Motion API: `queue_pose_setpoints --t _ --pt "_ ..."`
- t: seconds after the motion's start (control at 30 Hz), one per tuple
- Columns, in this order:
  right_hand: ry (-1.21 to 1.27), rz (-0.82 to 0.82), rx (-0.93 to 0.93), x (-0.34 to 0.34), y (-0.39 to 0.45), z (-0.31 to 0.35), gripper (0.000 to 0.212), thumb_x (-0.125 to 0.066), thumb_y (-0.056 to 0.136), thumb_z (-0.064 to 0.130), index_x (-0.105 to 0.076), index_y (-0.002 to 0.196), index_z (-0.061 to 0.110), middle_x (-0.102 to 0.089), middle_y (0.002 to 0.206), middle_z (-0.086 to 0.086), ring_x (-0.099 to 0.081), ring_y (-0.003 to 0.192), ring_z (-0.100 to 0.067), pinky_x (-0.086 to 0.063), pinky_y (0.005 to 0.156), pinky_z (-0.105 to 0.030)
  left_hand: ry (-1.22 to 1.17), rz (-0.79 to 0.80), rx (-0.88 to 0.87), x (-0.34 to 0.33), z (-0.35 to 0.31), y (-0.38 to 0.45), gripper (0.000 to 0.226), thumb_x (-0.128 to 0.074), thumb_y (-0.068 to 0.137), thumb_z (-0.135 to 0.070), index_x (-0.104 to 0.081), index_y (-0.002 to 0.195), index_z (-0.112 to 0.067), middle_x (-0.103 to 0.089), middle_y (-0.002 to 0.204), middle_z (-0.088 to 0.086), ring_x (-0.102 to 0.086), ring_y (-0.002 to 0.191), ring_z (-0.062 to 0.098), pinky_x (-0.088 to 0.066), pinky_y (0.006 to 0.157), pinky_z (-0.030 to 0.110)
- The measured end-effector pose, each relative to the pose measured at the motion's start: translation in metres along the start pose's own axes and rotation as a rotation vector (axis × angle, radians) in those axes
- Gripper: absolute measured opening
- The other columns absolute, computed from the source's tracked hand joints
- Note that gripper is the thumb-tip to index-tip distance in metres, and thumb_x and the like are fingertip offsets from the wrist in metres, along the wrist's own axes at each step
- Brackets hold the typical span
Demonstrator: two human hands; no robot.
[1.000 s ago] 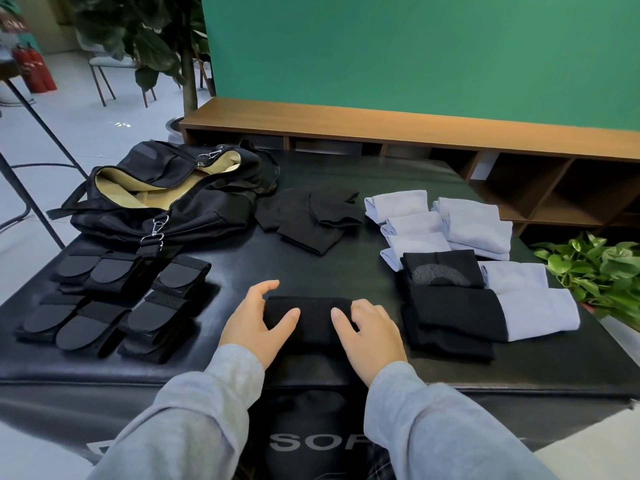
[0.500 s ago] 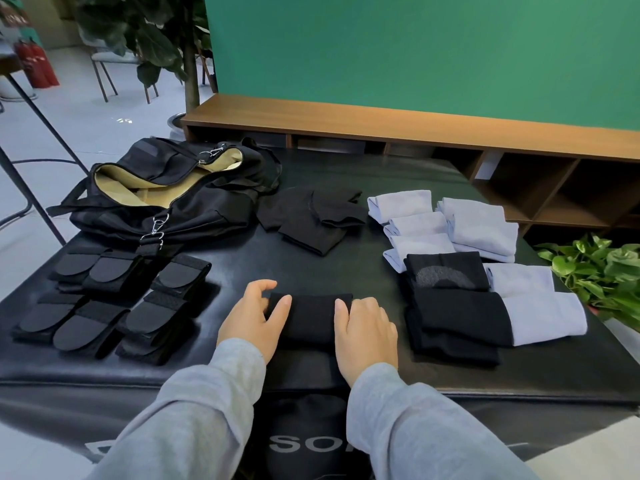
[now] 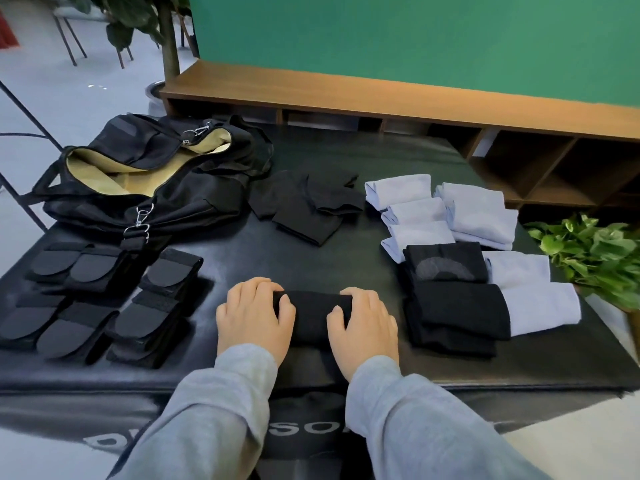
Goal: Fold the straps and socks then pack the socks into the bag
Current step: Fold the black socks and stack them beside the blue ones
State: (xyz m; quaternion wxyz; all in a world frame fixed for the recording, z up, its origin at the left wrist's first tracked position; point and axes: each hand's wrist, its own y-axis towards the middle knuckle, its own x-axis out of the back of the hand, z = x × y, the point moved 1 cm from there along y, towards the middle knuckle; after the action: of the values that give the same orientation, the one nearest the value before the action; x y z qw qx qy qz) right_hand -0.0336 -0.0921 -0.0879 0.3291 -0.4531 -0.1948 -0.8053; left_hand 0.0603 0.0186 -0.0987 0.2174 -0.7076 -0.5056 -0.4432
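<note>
**Both hands closed in over the black sock at the near edge**

Within the last second the hands had drawn together. The left hand (image 3: 254,315) had stood with its thumb spread wide beside the sock; now it lay across the left end of the black sock (image 3: 313,315), fingers curled over the far fold. The right hand (image 3: 363,320) had done the same at the right end, its thumb on the cloth. Each hand held the sock rather than lying flat — the bundle looked shorter and thicker between them, so I judged a fold just made and being pressed down.

The sock sat at the middle of the worktop's (image 3: 346,265) near edge. Folded straps (image 3: 114,303) lay in rows at the near-left corner, apparently finished. The bag (image 3: 194,202) stood unzipped at the far-left corner, its tan lining showing and nothing visible inside. A heap of folded black socks (image 3: 304,206) lay mid-worktop toward the far edge; pale blue folded socks (image 3: 446,213) sat right of it. A stack of unfolded socks (image 3: 460,306) lay by the right edge — folding seemed only partly done, and packing not yet begun.
</note>
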Motion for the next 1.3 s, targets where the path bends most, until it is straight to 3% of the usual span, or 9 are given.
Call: queue_pose_setpoints --t 0.17,0.37,0.6,0.8,0.93,1.03,1.13,1.23,1.3 --pt "0.023 0.054 -0.032 0.006 -0.001 0.001 0.025 -0.044 0.088 0.03 -0.049 0.112 0.026 -0.039 0.102 0.012 -0.044 0.106 -0.012 -0.028 0.097 -0.025 0.003 0.014 -0.02 0.002 0.0 -0.001 0.017 -0.041 0.092 -0.032 -0.053 0.103 -0.028 -0.047 0.117 -0.015 -0.032 0.116 0.01 -0.019 0.093 0.026" --pt "-0.013 0.042 -0.004 0.006 -0.003 -0.001 0.023 -0.04 0.094 0.029 -0.047 0.114 0.02 -0.049 0.117 0.005 -0.044 0.11 -0.016 -0.028 0.095 -0.028 -0.01 0.019 -0.051 0.004 0.001 -0.004 0.018 -0.042 0.093 -0.032 -0.054 0.106 -0.028 -0.053 0.113 -0.012 -0.036 0.116 0.013 -0.021 0.094 0.028" --pt "-0.019 0.112 0.005 0.014 -0.003 -0.001 0.028 -0.03 0.102 0.031 -0.043 0.124 0.019 -0.048 0.122 0.002 -0.048 0.107 -0.019 -0.032 0.091 -0.028 -0.081 0.044 -0.128 0.007 -0.001 -0.013 0.039 -0.051 0.09 -0.029 -0.046 0.128 -0.026 -0.054 0.121 -0.009 -0.042 0.119 0.016 -0.024 0.101 0.032" --pt "0.093 0.153 -0.119 0.027 0.007 -0.002 0.024 -0.035 0.101 0.027 -0.043 0.12 0.014 -0.048 0.119 -0.002 -0.051 0.099 -0.021 -0.038 0.078 -0.027 -0.019 0.103 -0.355 0.003 0.004 -0.021 0.036 -0.04 0.08 -0.048 -0.059 0.102 -0.027 -0.051 0.126 0.001 -0.056 0.103 0.022 -0.039 0.09 0.04" --pt "0.076 0.238 -0.168 0.034 0.018 -0.002 0.021 -0.04 0.1 0.022 -0.045 0.118 0.013 -0.051 0.12 -0.004 -0.051 0.095 -0.02 -0.038 0.077 -0.027 -0.01 0.127 -0.498 0.001 0.003 -0.026 0.039 -0.048 0.073 -0.049 -0.051 0.107 -0.028 -0.047 0.129 0.003 -0.043 0.116 0.018 -0.037 0.09 0.038" --pt "0.039 0.305 -0.154 0.041 0.02 -0.002 0.025 -0.044 0.098 0.019 -0.045 0.122 0.015 -0.05 0.124 -0.004 -0.052 0.106 -0.021 -0.039 0.082 -0.026 -0.012 0.111 -0.596 -0.001 0.002 -0.026 0.032 -0.048 0.076 -0.043 -0.05 0.105 -0.028 -0.044 0.129 -0.001 -0.037 0.127 0.021 -0.036 0.094 0.036" --pt "0.086 0.189 -0.034 0.055 0.02 0.0 0.029 -0.048 0.095 0.018 -0.049 0.124 0.018 -0.046 0.128 0.0 -0.041 0.118 -0.018 -0.034 0.093 -0.024 0.003 0.082 -0.636 -0.001 0.001 -0.024 0.028 -0.047 0.079 -0.037 -0.052 0.104 -0.027 -0.05 0.124 -0.003 -0.037 0.128 0.021 -0.029 0.098 0.03" --pt "0.173 -0.056 0.101 0.075 0.029 -0.002 0.022 -0.047 0.092 0.012 -0.059 0.109 0.016 -0.052 0.117 0.002 -0.036 0.114 -0.016 -0.028 0.09 -0.016 0.078 0.062 -0.645 -0.001 -0.001 -0.026 0.031 -0.044 0.079 -0.033 -0.056 0.106 -0.024 -0.054 0.123 -0.004 -0.04 0.126 0.021 -0.02 0.103 0.032" --pt "0.187 -0.207 0.122 0.086 0.04 -0.012 0.02 -0.048 0.088 0.008 -0.063 0.1 0.015 -0.056 0.11 0.001 -0.039 0.111 -0.018 -0.03 0.09 -0.018 0.102 0.072 -0.627 0.0 -0.003 -0.026 0.036 -0.043 0.078 -0.033 -0.054 0.111 -0.025 -0.057 0.121 -0.003 -0.041 0.123 0.02 -0.017 0.103 0.032"
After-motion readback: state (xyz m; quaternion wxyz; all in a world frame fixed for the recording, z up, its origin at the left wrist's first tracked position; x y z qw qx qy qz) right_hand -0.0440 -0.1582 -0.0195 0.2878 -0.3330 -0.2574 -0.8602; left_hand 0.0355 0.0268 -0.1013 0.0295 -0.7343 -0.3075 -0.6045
